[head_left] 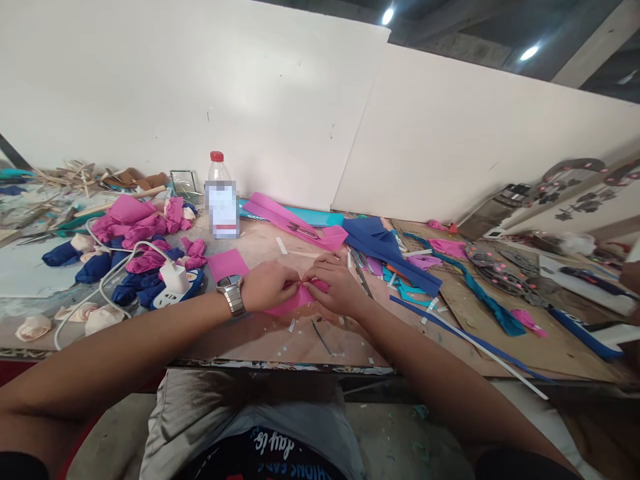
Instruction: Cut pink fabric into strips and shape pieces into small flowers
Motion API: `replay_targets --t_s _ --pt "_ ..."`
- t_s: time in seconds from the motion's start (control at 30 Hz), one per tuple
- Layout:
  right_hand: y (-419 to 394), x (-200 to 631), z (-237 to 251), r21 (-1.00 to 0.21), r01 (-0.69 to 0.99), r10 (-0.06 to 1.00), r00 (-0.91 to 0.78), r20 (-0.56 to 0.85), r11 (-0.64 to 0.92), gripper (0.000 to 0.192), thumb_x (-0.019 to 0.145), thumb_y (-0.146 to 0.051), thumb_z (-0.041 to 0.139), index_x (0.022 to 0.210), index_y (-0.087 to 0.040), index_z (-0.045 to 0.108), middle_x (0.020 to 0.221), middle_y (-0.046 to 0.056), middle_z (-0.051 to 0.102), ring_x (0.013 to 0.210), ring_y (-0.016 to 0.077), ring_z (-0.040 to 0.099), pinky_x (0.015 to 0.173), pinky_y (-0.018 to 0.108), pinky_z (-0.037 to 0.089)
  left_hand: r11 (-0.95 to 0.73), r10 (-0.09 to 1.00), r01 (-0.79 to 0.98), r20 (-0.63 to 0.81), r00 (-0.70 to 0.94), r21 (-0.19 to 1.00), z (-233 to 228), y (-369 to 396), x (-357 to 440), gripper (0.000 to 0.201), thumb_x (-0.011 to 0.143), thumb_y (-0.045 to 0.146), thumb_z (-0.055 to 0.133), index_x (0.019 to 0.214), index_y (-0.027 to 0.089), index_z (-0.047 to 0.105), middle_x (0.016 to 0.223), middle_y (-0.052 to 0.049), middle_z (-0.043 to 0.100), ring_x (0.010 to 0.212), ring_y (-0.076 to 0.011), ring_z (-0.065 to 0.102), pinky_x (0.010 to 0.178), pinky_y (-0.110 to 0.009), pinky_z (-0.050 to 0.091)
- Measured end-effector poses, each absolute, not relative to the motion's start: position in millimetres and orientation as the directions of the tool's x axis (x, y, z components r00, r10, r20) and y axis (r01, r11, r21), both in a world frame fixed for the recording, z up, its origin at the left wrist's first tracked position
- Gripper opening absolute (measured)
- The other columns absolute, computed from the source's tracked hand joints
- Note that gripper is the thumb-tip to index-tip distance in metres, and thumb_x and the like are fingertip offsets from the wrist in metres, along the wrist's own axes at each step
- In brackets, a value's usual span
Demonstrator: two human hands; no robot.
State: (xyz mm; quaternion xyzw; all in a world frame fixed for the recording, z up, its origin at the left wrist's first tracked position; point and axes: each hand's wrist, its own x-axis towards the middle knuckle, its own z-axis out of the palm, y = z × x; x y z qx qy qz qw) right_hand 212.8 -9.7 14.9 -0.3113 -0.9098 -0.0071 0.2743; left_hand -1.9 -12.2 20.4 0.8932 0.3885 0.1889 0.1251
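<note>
Both hands meet over the middle of the table, pinching a piece of pink crepe paper (293, 303) between thumbs and fingers. My left hand (273, 285), with a metal watch on its wrist, is closed on the paper's left part. Right beside it, my right hand (333, 283) is closed on the same piece, fingertips almost touching the left ones. The hands hide part of the paper. A flat pink square (227, 264) lies just behind my left wrist. Beyond the hands rests a long pink strip (285, 220), with a small cutting tool (303, 230) on it.
At left is a heap of pink, blue and cream crumpled paper pieces (133, 223) with a white charger (173, 275) and cable. A red-capped bottle (219, 170) stands behind a phone (223, 210). To the right lie blue paper (380, 247), scraps and a white stick (490, 353).
</note>
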Motion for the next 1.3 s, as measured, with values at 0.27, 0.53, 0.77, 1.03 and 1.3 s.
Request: replay_targets --t_s 0.27,0.53,0.77,1.03,1.3 --pt "-10.6 210.8 14.8 -0.161 0.583 0.575 -0.647 0.5 0.796 0.004 0.09 -0.022 0.064 0.087 -0.022 0.066 0.086 0.002 0.073 0.099 0.0235 0.057 0.093 0.044 0.028 -0.678 0.735 0.686 0.262 0.626 0.263 16.7 -13.6 -0.7 0.03 0.093 0.03 0.048 0.076 0.019 0.07 0.07 -0.006 0.07 0.063 -0.0178 0.06 0.058 -0.029 0.029" --pt "-8.0 212.7 12.6 -0.131 0.597 0.559 -0.62 0.551 0.792 0.006 0.092 -0.024 0.063 0.087 -0.023 0.065 0.088 0.002 0.074 0.1 0.0232 0.058 0.095 0.043 0.03 -0.62 0.775 0.595 0.278 0.568 0.511 24.8 -11.0 -4.2 0.027 0.092 0.033 0.052 0.078 0.017 0.069 0.068 -0.001 0.067 0.061 -0.013 0.053 0.06 -0.027 0.031" --pt "-8.7 213.4 13.8 -0.131 0.586 0.559 -0.647 0.518 0.8 0.006 0.093 -0.024 0.062 0.089 -0.022 0.066 0.088 0.003 0.073 0.1 0.0236 0.057 0.093 0.043 0.031 -0.66 0.748 0.626 0.295 0.594 0.415 22.0 -10.2 -3.5 0.027 0.093 0.031 0.051 0.077 0.019 0.07 0.066 -0.002 0.067 0.061 -0.0146 0.056 0.06 -0.027 0.031" --pt "-12.1 211.3 16.6 -0.144 0.588 0.58 -0.673 0.46 0.796 0.008 0.095 -0.021 0.055 0.089 -0.021 0.061 0.088 0.003 0.07 0.101 0.0227 0.056 0.096 0.043 0.028 -0.67 0.737 0.72 0.267 0.621 0.178 15.8 -14.5 -0.7 0.035 0.099 0.037 0.043 0.085 0.02 0.071 0.077 -0.007 0.072 0.07 -0.0197 0.065 0.06 -0.028 0.034" --pt "-13.0 209.6 18.5 -0.154 0.593 0.592 -0.675 0.44 0.79 0.009 0.092 -0.018 0.054 0.084 -0.021 0.058 0.085 0.003 0.068 0.103 0.0234 0.054 0.094 0.042 0.028 -0.695 0.714 0.709 0.225 0.663 0.119 19.7 -18.3 1.3 0.035 0.102 0.035 0.04 0.092 0.02 0.069 0.086 -0.006 0.074 0.076 -0.0195 0.067 0.061 -0.028 0.037"
